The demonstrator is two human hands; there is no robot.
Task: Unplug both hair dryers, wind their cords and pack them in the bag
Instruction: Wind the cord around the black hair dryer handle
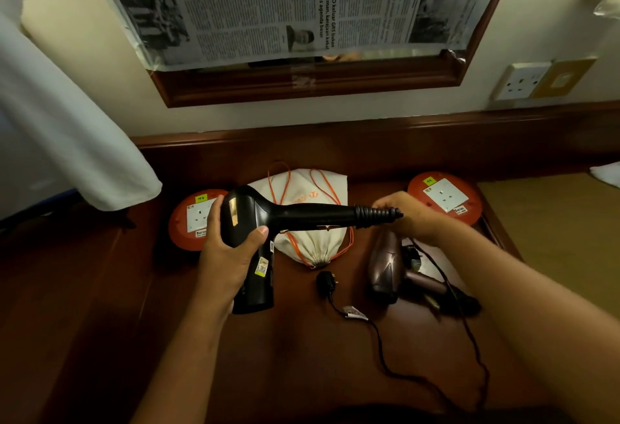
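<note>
The left hand (pixel 231 249) grips the black dryer (pixel 255 222) above the counter (pixel 100 289), handle pointing to 3 o'clock, where the right hand (pixel 402 215) pinches its cord (pixel 446 282) at the handle's end.

dim, warm | edges bowed | tabletop shadows perhaps hiding detail

head view | looks forward-down | close over wooden desk (pixel 302 356) | faces wall
</note>
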